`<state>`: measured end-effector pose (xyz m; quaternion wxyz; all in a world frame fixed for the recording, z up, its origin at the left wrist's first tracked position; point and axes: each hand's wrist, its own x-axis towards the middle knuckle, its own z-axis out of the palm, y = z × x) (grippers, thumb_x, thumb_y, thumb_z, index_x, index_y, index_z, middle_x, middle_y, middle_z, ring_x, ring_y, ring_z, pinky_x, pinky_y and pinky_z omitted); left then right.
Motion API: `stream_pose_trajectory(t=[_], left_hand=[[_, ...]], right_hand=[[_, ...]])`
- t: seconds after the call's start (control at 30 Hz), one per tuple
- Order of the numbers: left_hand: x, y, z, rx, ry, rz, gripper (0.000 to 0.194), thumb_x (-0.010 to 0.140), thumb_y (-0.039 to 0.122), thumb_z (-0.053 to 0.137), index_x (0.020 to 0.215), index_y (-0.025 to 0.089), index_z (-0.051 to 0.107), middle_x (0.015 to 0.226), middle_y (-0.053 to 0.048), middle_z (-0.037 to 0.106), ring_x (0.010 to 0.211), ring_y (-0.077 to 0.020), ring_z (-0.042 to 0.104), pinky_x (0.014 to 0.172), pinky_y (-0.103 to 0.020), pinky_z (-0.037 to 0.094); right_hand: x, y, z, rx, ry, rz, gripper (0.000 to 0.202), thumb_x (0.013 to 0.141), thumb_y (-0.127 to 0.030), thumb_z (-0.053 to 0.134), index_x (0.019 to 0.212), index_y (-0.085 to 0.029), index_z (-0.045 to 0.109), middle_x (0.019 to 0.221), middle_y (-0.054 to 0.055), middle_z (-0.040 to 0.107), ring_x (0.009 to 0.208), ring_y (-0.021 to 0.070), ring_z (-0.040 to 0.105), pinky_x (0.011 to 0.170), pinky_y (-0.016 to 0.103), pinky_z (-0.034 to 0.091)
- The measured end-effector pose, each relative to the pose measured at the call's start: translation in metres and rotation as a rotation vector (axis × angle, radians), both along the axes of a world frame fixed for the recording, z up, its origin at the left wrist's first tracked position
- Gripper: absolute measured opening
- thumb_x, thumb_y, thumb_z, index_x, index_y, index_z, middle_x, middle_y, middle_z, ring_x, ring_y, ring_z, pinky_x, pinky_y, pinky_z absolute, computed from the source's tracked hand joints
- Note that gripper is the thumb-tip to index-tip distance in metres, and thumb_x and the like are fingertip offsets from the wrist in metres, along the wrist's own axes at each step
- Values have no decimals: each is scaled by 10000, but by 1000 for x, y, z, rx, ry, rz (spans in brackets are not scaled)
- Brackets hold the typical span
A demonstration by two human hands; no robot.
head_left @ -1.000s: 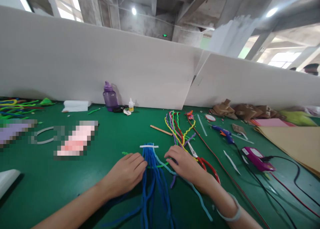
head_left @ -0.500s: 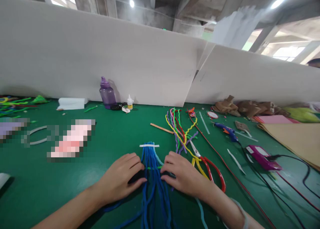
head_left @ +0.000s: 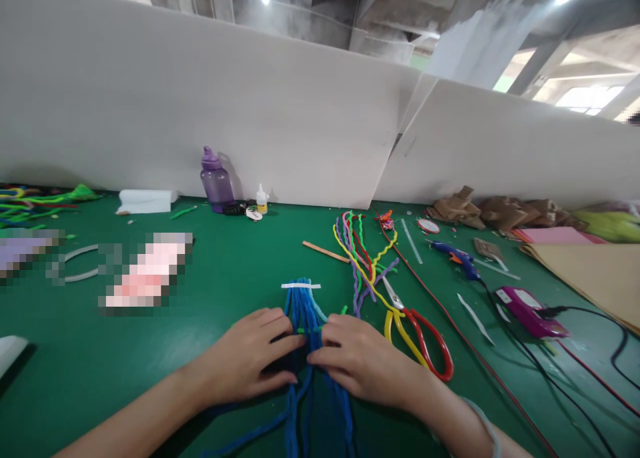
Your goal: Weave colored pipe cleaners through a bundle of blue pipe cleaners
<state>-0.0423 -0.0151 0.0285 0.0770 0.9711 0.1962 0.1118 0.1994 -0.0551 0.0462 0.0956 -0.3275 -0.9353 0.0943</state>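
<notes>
A bundle of blue pipe cleaners [head_left: 301, 305] lies in front of me, its top ends gathered over a white strip [head_left: 301, 286]. One light blue pipe cleaner [head_left: 317, 308] runs down its right side. Crossing the bundle is a green pipe cleaner [head_left: 301, 331], with a green end poking up by my right knuckles. My left hand [head_left: 260, 351] is at the left edge, fingers curled against the strands. From the right, my right hand [head_left: 357, 355] closes thumb and forefinger on the blue strands. Lower strands fan out toward me; palms hide some of them.
Scissors [head_left: 420, 338] with red and yellow handles lie right of my right hand, beside multicoloured pipe cleaners [head_left: 357, 258]. Further right are a blue glue gun [head_left: 455, 258], a magenta box [head_left: 530, 311] and cables. A purple bottle [head_left: 217, 186] stands by the white partition [head_left: 250, 111].
Both hands have moved inward over the bundle, fingers closer together. A green pipe cleaner end now sticks up above my right hand. The view has shifted slightly.
</notes>
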Motion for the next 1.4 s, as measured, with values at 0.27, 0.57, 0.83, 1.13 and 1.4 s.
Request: stream_pose_trajectory(t=[0.27, 0.57, 0.83, 1.13, 1.4], left_hand=[[3, 0, 2, -25, 38, -3, 314, 916, 353, 489, 1212, 254, 520, 972, -63, 532, 900, -228, 486, 793, -372, 408], [4, 0, 4, -58, 52, 12, 287, 914, 334, 495, 1190, 257, 524, 981, -63, 529, 905, -230, 476, 790, -379, 407], [1, 1, 0, -20, -4, 2, 265, 907, 356, 513, 1141, 241, 559, 961, -54, 540, 890, -220, 479, 809, -372, 403], [1, 1, -2, -2, -40, 3, 211, 904, 278, 522, 1102, 233, 582, 958, -54, 550, 893, -202, 488, 793, -339, 418], [0, 1, -1, -26, -76, 22, 206, 869, 298, 566, 1056, 211, 568, 947, -51, 575, 896, -203, 499, 826, -345, 420]], right_hand=[[-12, -8, -4, 118, -121, 94, 157, 934, -200, 426, 904, -196, 579, 835, 23, 547, 818, 179, 456, 659, 309, 345], [-12, -8, 4, 38, -58, 88, 98, 866, -202, 471, 828, -169, 556, 887, 41, 551, 828, 169, 446, 692, 294, 356], [-8, -5, -1, -22, 9, 51, 223, 882, -365, 534, 795, -165, 581, 865, 40, 561, 845, 171, 467, 699, 293, 369], [-8, -9, -6, -182, 153, 172, 291, 836, -427, 616, 685, -179, 633, 904, -1, 570, 879, 133, 473, 746, 254, 388], [-8, -8, -4, -217, 77, 153, 188, 852, -378, 604, 863, -194, 640, 818, 2, 605, 876, 148, 508, 794, 266, 396]])
